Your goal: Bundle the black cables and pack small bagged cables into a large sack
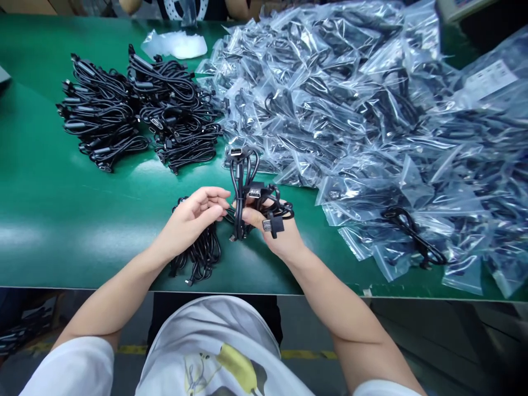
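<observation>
My right hand (pixel 282 234) is closed around several bundled black USB cables (pixel 240 190), held up over the table with their plugs pointing different ways. Just left of them is my left hand (pixel 197 214), its fingers loosely bent and thumb apart, fingertips close to the held cables; whether they touch is hard to tell. Beneath my left hand and wrist lies another pile of black cables (pixel 202 256), partly covered by the hand.
Two stacks of tied black cables (pixel 103 110) lie at the back left of the green table (pixel 61 220). Clear zip bags with cables (pixel 330 99) heap across the right. A loose cable (pixel 414 236) rests on them. Behind the stacks sit empty-looking plastic bags (pixel 175 44).
</observation>
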A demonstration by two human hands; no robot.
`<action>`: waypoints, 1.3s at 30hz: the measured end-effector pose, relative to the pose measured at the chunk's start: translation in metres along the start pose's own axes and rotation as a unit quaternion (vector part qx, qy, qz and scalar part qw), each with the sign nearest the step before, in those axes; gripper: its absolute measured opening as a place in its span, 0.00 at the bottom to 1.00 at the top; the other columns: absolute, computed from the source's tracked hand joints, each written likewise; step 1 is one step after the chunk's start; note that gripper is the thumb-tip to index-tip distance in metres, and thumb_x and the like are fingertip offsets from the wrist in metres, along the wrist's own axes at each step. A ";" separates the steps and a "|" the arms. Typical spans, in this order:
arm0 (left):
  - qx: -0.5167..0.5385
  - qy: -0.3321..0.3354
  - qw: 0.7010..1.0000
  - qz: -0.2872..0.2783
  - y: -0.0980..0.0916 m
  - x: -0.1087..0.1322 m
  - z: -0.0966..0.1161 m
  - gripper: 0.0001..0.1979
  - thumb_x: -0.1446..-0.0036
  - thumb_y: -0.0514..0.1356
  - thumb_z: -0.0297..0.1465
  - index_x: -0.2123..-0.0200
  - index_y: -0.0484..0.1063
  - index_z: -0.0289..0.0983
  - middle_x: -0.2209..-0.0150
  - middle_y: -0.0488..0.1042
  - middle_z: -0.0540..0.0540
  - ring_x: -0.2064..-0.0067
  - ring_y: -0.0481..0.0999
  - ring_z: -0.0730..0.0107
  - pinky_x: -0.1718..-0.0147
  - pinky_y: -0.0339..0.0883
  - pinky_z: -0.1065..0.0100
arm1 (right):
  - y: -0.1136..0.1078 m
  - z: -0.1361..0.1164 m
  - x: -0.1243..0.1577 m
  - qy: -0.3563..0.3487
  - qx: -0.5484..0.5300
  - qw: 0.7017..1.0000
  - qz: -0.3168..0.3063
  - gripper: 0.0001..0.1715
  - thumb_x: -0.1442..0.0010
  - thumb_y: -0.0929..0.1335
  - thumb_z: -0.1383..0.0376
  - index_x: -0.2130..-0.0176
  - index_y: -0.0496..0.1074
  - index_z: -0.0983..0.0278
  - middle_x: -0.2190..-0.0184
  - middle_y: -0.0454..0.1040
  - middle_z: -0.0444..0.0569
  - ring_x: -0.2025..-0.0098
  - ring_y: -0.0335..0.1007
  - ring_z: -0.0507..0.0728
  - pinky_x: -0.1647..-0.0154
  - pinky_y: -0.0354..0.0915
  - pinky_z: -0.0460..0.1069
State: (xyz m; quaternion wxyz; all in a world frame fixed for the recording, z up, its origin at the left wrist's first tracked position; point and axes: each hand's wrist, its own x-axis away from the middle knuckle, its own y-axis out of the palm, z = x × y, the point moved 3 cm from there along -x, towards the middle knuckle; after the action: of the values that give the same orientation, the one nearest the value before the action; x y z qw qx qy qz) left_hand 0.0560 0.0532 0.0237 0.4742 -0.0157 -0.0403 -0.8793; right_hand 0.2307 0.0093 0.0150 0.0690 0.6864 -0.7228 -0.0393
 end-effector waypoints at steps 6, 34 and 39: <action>0.124 0.026 0.991 0.052 -0.006 -0.003 0.001 0.19 0.48 0.72 0.41 0.58 0.75 0.38 0.65 0.76 0.49 0.64 0.74 0.73 0.62 0.70 0.73 | 0.013 -0.013 0.002 -0.045 0.103 0.990 -0.086 0.15 0.46 0.76 0.53 0.71 0.77 0.62 0.72 0.73 0.44 0.67 0.68 0.54 0.63 0.66 0.50; 0.104 0.037 0.990 0.086 -0.016 -0.002 0.007 0.22 0.57 0.76 0.37 0.61 0.73 0.39 0.66 0.75 0.51 0.64 0.73 0.72 0.62 0.68 0.71 | 0.024 -0.020 0.019 -0.265 0.343 0.895 -0.103 0.05 0.34 0.66 0.69 0.62 0.73 0.64 0.70 0.73 0.46 0.69 0.67 0.51 0.68 0.62 0.47; 0.030 0.046 0.995 0.086 -0.020 0.002 0.008 0.17 0.50 0.72 0.34 0.59 0.72 0.40 0.63 0.77 0.49 0.60 0.76 0.70 0.59 0.70 0.70 | 0.026 -0.014 0.026 -0.347 0.489 0.799 -0.038 0.08 0.34 0.64 0.70 0.59 0.73 0.64 0.69 0.76 0.47 0.70 0.68 0.52 0.68 0.59 0.49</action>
State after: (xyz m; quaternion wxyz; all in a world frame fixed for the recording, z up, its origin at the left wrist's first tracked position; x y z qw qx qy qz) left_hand 0.0386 0.0633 0.0311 0.5498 0.0358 -0.0430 -0.8334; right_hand 0.2060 -0.0142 0.0345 -0.5329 0.5963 -0.5948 0.0807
